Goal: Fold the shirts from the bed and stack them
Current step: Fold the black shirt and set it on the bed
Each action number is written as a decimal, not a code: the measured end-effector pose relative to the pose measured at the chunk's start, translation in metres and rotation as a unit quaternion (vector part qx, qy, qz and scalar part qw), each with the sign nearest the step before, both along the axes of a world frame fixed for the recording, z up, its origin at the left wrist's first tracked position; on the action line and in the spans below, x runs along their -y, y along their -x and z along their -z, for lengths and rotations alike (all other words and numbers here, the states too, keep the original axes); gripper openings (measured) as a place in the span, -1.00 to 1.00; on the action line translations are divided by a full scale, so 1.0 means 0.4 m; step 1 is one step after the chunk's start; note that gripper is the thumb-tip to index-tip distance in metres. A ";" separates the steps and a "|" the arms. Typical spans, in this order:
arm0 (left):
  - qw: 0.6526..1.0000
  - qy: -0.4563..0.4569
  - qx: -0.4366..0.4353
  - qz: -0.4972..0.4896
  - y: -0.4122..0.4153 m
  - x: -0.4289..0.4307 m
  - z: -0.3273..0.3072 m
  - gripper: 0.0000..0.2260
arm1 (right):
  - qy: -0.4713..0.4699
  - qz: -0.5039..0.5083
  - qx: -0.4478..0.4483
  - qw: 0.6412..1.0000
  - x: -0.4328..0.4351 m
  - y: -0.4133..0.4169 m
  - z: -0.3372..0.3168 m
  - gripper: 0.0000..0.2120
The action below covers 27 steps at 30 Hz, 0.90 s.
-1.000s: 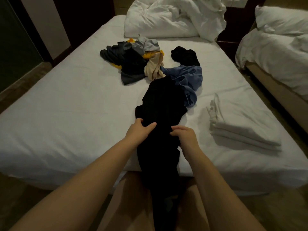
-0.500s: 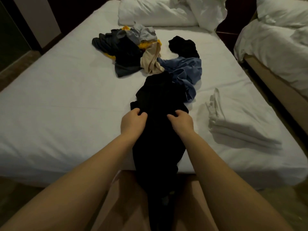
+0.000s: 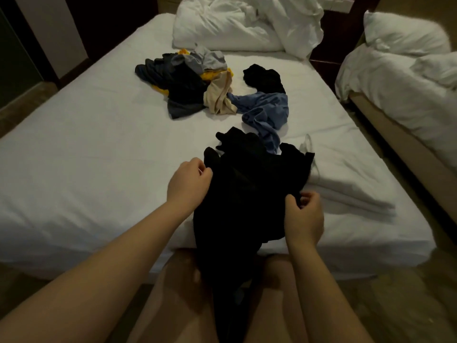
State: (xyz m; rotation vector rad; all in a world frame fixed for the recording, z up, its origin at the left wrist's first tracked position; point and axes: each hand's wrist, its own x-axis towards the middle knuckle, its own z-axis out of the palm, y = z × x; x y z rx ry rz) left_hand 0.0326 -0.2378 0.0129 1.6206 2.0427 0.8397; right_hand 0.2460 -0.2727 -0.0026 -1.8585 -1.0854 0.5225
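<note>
While two hands (image 3: 188, 184) (image 3: 304, 220) hold one shirt (image 3: 247, 189), one stack (image 3: 351, 194).

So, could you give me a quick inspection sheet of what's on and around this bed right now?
Surface: white-sheeted bed, sheet lightly creased.
Job's things: crumpled black fabric shirt hanging over the near edge; folded white cloth stack to its right; loose pile of dark, grey and yellow clothes, beige garment, blue shirt and small black garment farther back, unfolded.
Clutter: bunched white duvet at the head.
Hands: left hand grips the black shirt's left edge; right hand pinches its right edge.
Cables: nothing seen.
Surroundings: second white bed to the right; dim room, brownish floor.
</note>
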 end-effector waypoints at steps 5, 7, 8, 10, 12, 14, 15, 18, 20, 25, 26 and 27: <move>0.993 0.111 0.029 0.026 -0.035 -0.088 0.027 -0.49 | 0.084 -0.035 -0.071 0.993 -0.186 0.006 -0.023 -0.26; 0.989 0.129 0.073 0.027 -0.048 -0.115 0.028 -0.44 | 0.173 -0.100 -0.111 0.974 -0.235 -0.002 -0.028 -0.31; 0.984 0.140 0.105 0.020 -0.052 -0.127 0.026 -0.42 | 0.182 -0.145 -0.109 0.966 -0.244 -0.001 -0.031 -0.42; 0.975 0.159 0.157 0.011 -0.050 -0.152 0.027 -0.44 | 0.080 -0.199 -0.107 0.971 -0.229 0.014 -0.040 -0.66; 0.972 0.162 0.169 0.012 -0.049 -0.158 0.028 -0.51 | -0.026 -0.242 -0.134 0.961 -0.185 0.045 -0.049 -0.74; 0.968 0.142 0.209 -0.006 -0.056 -0.155 0.022 -0.60 | -0.023 -0.322 -0.117 0.939 -0.145 0.074 -0.040 -0.67; 0.956 0.135 0.259 -0.023 -0.063 -0.151 0.014 -0.65 | 0.002 -0.369 -0.069 0.927 -0.132 0.085 -0.028 -0.62; 0.889 0.158 0.424 -0.073 -0.083 -0.115 -0.045 -0.63 | 0.070 -0.456 0.021 0.887 -0.094 0.109 -0.014 -0.61; 0.856 0.195 0.470 -0.085 -0.076 -0.088 -0.071 -0.54 | 0.053 -0.440 -0.047 0.895 -0.066 0.126 -0.014 -0.69; 0.888 0.179 0.424 -0.013 -0.030 -0.038 -0.089 -0.59 | 0.010 -0.293 -0.108 0.950 -0.077 0.124 -0.034 -0.39; 0.888 0.182 0.423 -0.008 -0.026 -0.034 -0.090 -0.54 | 0.014 -0.307 -0.075 0.949 -0.086 0.121 -0.038 -0.24; 0.887 0.188 0.421 -0.001 -0.024 -0.029 -0.095 -0.50 | 0.023 -0.328 -0.047 0.943 -0.092 0.123 -0.046 -0.17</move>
